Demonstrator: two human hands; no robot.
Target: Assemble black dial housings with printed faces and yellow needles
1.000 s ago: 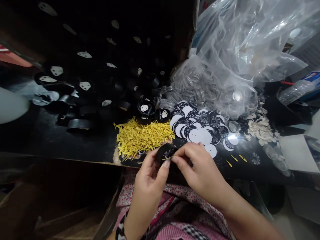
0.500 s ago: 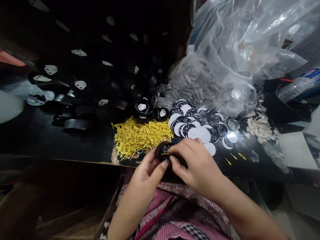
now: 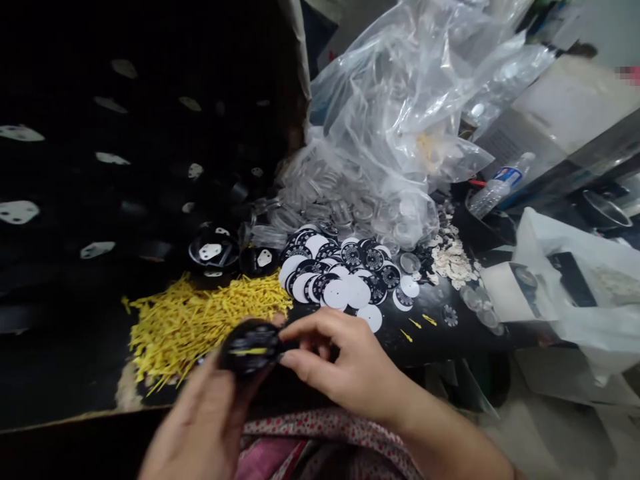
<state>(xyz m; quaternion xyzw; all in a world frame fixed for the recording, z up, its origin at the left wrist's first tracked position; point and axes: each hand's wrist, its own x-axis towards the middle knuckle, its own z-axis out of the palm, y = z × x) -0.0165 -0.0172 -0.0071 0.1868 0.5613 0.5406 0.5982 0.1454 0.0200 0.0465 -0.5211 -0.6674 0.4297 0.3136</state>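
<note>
My left hand [image 3: 200, 420] holds a small round black case [image 3: 249, 347] with a yellow pointer lying across its face. My right hand [image 3: 345, 363] pinches the same case from the right, thumb and forefinger on its rim. Both hands hover over the near edge of a dark table [image 3: 75, 373]. Just behind them lies a heap of thin yellow pointers [image 3: 195, 320]. To the right of that heap sits a pile of round black and white dial discs [image 3: 340, 273].
Black round cases with white inserts [image 3: 213, 252] fill the dark back left. A big clear plastic bag of transparent lenses [image 3: 380, 160] stands behind the discs. Small off-white parts [image 3: 453, 260], a plastic bottle [image 3: 500, 183] and white bags [image 3: 575, 287] lie at the right.
The view has swung right and pulled back. Both hands with the black case now sit lower and further left in view, and the yellow pointer lies flat on the case's face.
</note>
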